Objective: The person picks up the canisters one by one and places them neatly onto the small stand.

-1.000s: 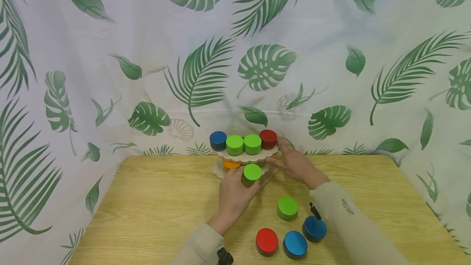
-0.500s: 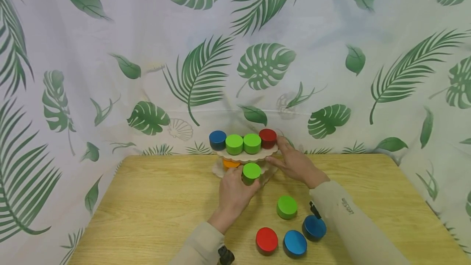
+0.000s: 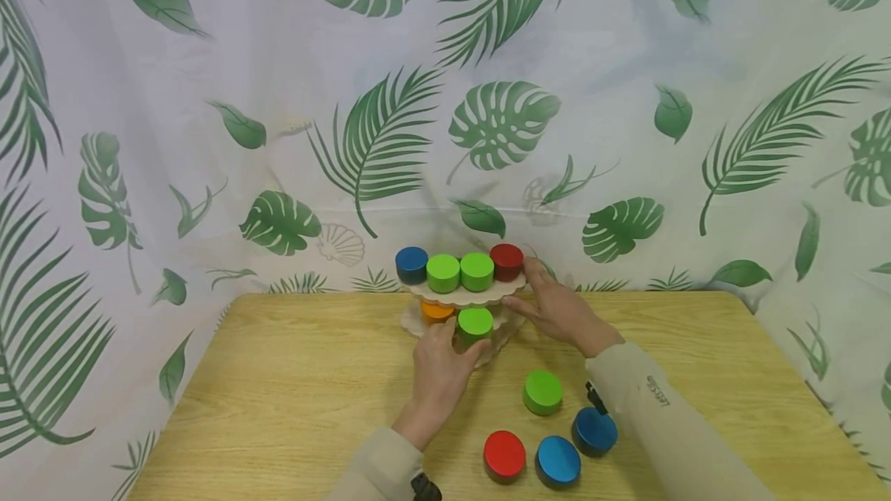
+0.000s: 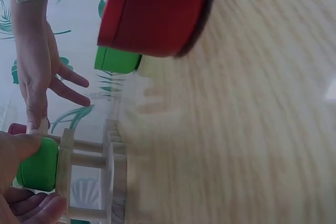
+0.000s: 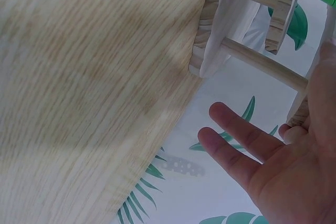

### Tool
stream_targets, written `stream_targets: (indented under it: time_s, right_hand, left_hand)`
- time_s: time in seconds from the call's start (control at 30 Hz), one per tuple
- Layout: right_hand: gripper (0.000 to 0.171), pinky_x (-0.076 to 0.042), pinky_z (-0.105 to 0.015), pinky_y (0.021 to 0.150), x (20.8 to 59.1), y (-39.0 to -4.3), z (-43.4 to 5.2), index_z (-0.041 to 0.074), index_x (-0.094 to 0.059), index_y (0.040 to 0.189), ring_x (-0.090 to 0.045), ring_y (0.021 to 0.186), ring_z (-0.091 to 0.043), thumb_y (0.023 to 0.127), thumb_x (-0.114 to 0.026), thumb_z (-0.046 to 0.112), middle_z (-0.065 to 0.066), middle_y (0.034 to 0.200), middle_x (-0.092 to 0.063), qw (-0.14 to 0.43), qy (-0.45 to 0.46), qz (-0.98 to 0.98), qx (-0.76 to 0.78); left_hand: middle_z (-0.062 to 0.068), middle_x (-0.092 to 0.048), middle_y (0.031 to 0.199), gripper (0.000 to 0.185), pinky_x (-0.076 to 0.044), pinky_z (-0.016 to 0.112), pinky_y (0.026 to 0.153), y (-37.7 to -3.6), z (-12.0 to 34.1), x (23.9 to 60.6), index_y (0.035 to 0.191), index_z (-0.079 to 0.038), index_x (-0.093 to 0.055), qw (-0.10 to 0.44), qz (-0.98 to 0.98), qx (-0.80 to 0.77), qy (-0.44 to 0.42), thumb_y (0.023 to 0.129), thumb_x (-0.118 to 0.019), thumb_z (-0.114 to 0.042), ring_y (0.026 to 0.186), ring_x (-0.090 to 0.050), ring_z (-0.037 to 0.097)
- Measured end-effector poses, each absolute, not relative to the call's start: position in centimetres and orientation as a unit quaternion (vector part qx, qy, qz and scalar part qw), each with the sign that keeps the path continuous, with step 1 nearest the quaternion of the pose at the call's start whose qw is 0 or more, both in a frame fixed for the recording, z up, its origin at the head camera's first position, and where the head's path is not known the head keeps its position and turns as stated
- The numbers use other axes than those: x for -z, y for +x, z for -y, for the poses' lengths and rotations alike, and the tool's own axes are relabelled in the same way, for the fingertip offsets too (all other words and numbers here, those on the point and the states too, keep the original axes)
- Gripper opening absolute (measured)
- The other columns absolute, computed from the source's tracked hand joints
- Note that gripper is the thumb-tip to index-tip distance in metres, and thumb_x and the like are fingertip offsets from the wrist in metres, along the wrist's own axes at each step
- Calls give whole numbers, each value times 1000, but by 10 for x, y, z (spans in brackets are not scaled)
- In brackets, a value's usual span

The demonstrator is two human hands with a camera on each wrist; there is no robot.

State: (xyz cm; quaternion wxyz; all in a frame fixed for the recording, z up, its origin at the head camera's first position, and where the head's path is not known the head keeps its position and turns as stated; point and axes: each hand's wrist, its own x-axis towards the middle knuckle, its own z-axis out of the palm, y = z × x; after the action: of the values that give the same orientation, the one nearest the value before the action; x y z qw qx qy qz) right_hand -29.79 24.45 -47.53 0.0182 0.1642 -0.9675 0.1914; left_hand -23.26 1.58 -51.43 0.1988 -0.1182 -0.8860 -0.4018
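Note:
A pale wooden tiered stand with scalloped edges and dowel posts stands at the back of the table. My left hand has its thumb and fingers around a green cylinder block at the front of a lower tier. In the left wrist view that green block touches the tier's board. My right hand holds the right end of the top tier, beside a red block; two of its fingers stick out straight in the right wrist view. Also on top are two green blocks and a blue block.
An orange block sits under the top tier, partly hidden. On the table in front lie a green block, a red block and two blue blocks. A leaf-patterned cloth hangs behind the wooden table.
The green block at my left hand has shifted very slightly back toward the stand. My left fingers cover a little less of it now. The right hand stays where it was.

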Motion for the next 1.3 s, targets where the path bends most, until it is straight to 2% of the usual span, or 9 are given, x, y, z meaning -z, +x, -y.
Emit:
stream_targets:
  time_s: [0.2, 0.3, 0.43, 0.67, 0.9, 1.13, 1.3]
  right_hand:
    - [89, -47, -62, 114, 475, -298, -244, -8, -15, 165, -54, 139, -50, 108, -56, 47, -30, 170, -25, 23, 167, 966, -193]
    - [89, -46, -62, 115, 474, -297, -243, -9, -15, 164, -52, 141, -50, 109, -56, 47, -30, 170, -25, 22, 169, 966, -192]
    - [88, -46, -61, 116, 475, -297, -244, -8, -15, 165, -50, 142, -50, 109, -55, 46, -30, 170, -24, 20, 169, 966, -192]
    - [90, -45, -61, 117, 477, -298, -244, -8, -14, 165, -50, 143, -50, 108, -56, 48, -29, 171, -23, 19, 168, 965, -199]
    - [89, -45, -61, 116, 475, -298, -244, -10, -15, 164, -52, 141, -51, 108, -56, 46, -30, 171, -23, 25, 171, 966, -195]
    - [91, -45, -61, 116, 476, -299, -244, -10, -14, 165, -52, 140, -51, 108, -56, 49, -30, 171, -22, 19, 169, 966, -196]
    - [93, -42, -61, 119, 476, -299, -245, -8, -11, 166, -48, 144, -51, 108, -55, 51, -29, 172, -19, 7, 160, 967, -198]
  left_hand:
    - [15, -76, 93, 37, -59, 32, 69, -232, -13, 518, 107, 5, -78, 233, 886, 385, -111, 88, -88, -24, 83, -71, 24]
    - [9, -70, 79, 25, -49, 24, 60, -235, -12, 518, 94, 2, -78, 236, 885, 386, -111, 89, -86, -22, 70, -61, 17]
    - [2, -58, 66, 24, -37, 19, 55, -236, -12, 518, 79, -1, -75, 234, 884, 390, -111, 90, -84, -20, 61, -47, 11]
    - [6, -68, 67, 21, -43, 20, 56, -240, -11, 520, 76, -4, -75, 241, 879, 396, -108, 91, -82, -17, 61, -54, 11]
    - [4, -66, 65, 22, -44, 20, 56, -245, -10, 522, 73, -5, -74, 260, 874, 396, -108, 90, -82, -15, 60, -55, 11]
    - [8, -74, 73, 15, -52, 23, 60, -247, -8, 526, 82, -2, -79, 256, 868, 409, -114, 91, -81, -14, 66, -67, 16]
    - [7, -76, 79, 8, -58, 22, 64, -245, -4, 533, 90, -3, -80, 253, 851, 433, -156, 91, -81, -11, 70, -71, 16]
